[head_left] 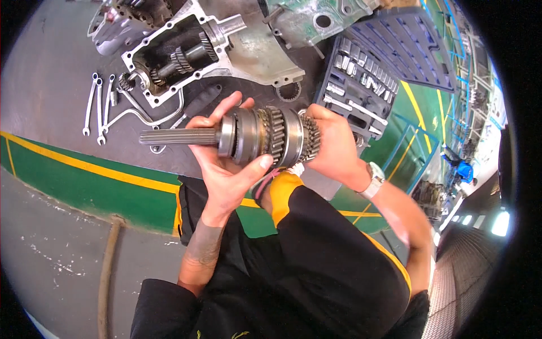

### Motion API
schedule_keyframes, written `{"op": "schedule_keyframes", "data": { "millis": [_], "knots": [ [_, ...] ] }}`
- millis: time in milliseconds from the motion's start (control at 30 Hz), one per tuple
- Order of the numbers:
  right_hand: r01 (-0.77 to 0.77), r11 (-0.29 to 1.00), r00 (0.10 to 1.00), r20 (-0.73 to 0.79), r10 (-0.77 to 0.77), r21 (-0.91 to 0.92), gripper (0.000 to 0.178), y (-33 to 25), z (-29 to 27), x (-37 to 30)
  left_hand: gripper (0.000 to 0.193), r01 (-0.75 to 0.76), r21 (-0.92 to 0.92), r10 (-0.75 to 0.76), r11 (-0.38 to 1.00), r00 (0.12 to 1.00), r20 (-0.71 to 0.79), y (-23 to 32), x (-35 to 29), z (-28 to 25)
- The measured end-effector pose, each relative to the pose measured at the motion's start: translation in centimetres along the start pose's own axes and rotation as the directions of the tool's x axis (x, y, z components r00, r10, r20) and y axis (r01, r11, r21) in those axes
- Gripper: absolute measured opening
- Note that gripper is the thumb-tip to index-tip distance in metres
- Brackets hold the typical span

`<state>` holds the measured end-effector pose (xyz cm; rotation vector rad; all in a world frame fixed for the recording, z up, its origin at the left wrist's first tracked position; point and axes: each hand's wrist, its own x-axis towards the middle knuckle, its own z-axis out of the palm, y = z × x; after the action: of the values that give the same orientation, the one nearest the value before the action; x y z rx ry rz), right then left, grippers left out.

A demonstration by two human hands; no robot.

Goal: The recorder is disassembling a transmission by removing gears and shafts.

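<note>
Head view: left hand and right hand grasp one gear assembly; beyond them, one housing contains one geared shaft, one open case several sockets.

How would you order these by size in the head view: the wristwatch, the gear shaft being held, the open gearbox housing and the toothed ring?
Largest to smallest:
1. Open gearbox housing
2. Gear shaft, held nearer the camera
3. Wristwatch and toothed ring: too alike to rank

gear shaft glossy metal; gearbox housing matt metal
</note>
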<state>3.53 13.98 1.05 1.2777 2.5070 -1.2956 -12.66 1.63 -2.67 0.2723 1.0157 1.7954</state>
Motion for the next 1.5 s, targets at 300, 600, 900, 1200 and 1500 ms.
{"op": "schedule_keyframes", "data": {
  "millis": [300,600,900,1200,1500],
  "knots": [
    [0.053,0.898,0.956,-0.282,0.081,0.437,0.035,4.4,9.7,-3.5,0.074,-0.063,0.468,0.033,0.881,0.997,0.073,-0.6,-1.0,-0.3],
    [0.175,0.565,0.979,-0.081,-0.187,0.806,0.043,7.2,14.2,-3.7,0.068,-0.154,0.578,0.117,0.801,0.988,0.101,-1.2,-5.5,0.1],
    [0.394,0.665,0.919,-0.249,-0.306,0.635,0.046,10.2,17.7,-0.3,0.061,-0.076,0.539,0.157,0.839,0.982,-0.106,-0.3,-4.2,2.1],
    [-0.592,0.763,0.665,-0.692,0.281,-0.259,0.061,31.4,6.3,-23.0,0.06,-0.025,0.283,0.125,0.959,0.932,-0.341,0.2,-2.7,2.1],
    [-0.634,0.768,0.671,-0.557,0.488,-0.091,0.036,33.0,7.9,-22.0,0.058,-0.011,0.007,0.012,1.0,0.944,-0.329,3.8,-1.6,2.7]
  ]
}}
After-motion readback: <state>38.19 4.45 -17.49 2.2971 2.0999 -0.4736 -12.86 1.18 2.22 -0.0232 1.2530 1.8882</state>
